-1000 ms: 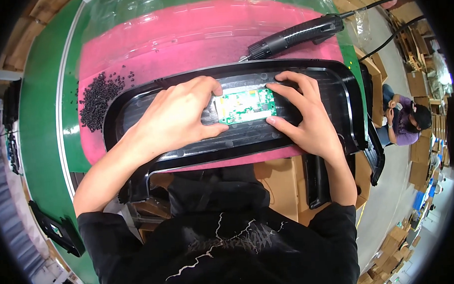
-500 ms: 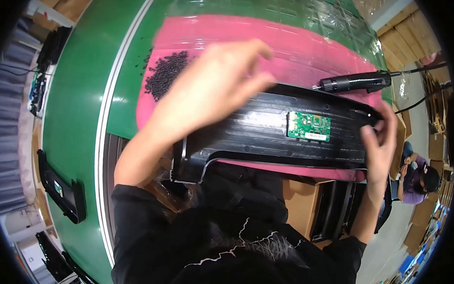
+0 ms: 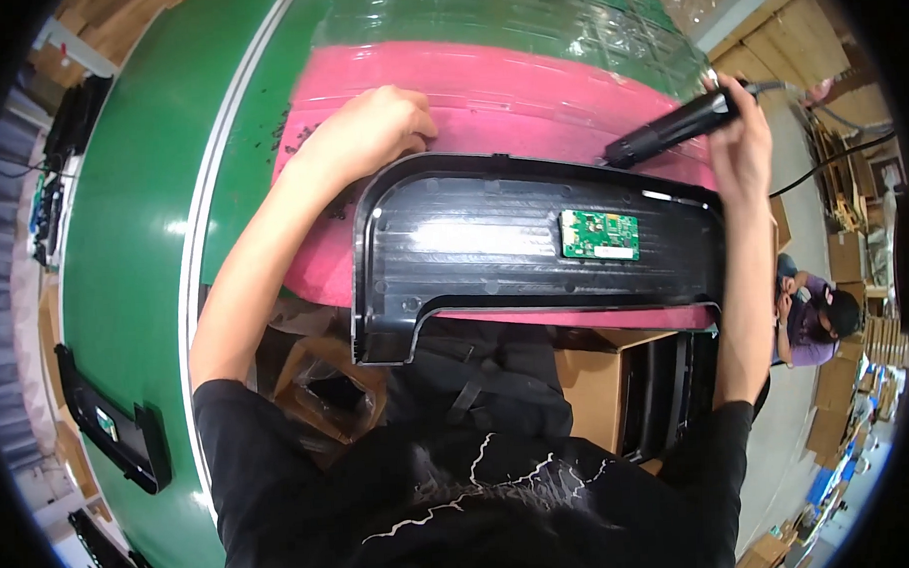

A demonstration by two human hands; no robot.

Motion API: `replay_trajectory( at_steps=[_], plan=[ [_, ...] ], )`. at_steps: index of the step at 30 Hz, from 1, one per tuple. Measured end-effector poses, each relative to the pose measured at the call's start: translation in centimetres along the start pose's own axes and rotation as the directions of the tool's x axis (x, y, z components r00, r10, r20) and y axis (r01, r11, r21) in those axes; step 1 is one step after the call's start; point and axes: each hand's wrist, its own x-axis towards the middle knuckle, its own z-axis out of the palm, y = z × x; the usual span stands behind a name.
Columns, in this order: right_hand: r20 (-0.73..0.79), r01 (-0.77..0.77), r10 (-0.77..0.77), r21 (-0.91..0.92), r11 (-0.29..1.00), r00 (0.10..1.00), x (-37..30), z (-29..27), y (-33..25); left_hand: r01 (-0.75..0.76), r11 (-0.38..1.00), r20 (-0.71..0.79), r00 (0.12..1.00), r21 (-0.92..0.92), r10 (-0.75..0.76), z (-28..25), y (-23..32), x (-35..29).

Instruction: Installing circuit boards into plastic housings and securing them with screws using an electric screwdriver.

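Note:
My right hand [image 3: 746, 144] is wrapped around a black electric screwdriver [image 3: 669, 131], lifted so that its tip points left and down, behind the black plastic housing. My left hand [image 3: 384, 131] has its fingers curled down at the pink mat, over the pile of small black screws [image 3: 299, 137]; what the fingertips hold, if anything, is hidden. Between my arms lies the long black plastic housing [image 3: 473, 238], hollow side up, at the mat's near edge. On its inner face sits a green circuit board [image 3: 600, 236], right of the middle.
Clear plastic sheeting covers the far part of the pink mat [image 3: 527, 71] and the green table [image 3: 133, 245]. Another black housing [image 3: 119, 426] with a board lies at the left. Below are a cardboard box [image 3: 590, 384] and a bagged box [image 3: 328, 389]. A person [image 3: 816, 321] sits at the right.
My right hand has left the housing's right end and picked up the screwdriver from the mat. My left hand has moved back left to the screws. The housing has shifted slightly.

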Motion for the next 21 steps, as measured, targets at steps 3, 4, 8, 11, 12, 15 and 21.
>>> replay_trajectory(
  at_steps=[3, 4, 8, 11, 12, 15, 21],
  plan=[
    [0.095, -0.114, 0.110, 0.033, 0.993, 0.989, -2.5, 5.7, 2.1, -0.050, 0.999, -0.030, 0.998, 0.008, 0.050, 0.0, -0.3, 0.3],
    [0.102, -0.176, 0.166, 0.095, 0.980, 0.981, -2.9, 6.6, 2.2, -0.027, 1.000, 0.002, 1.000, 0.011, 0.027, -0.3, -0.3, 0.5],
    [0.065, -0.002, -0.013, 0.223, 0.975, 0.998, -3.6, 7.7, 0.8, 0.113, 0.993, 0.013, 0.994, -0.043, -0.112, -0.7, 0.1, 1.0],
    [-0.002, 0.020, -0.021, 0.413, 0.910, 1.000, -5.6, 8.7, -1.8, 0.226, 0.957, -0.079, 0.967, -0.184, -0.243, -1.7, 3.0, 1.9],
    [0.034, -0.002, -0.016, 0.482, 0.876, 0.999, -6.3, 9.1, -2.3, 0.166, 0.912, -0.136, 0.963, -0.376, -0.231, -1.9, 4.4, 2.1],
    [0.170, -0.071, -0.051, 0.638, 0.767, 0.984, -8.4, 10.2, -3.4, -0.011, 0.710, -0.185, 0.968, -0.704, -0.168, -2.3, 8.9, 3.3],
    [0.281, -0.030, -0.209, 0.658, 0.752, 0.937, -10.0, 10.1, -5.0, -0.037, 0.549, -0.163, 0.970, -0.835, -0.183, -1.7, 12.1, 3.9]
  ],
)
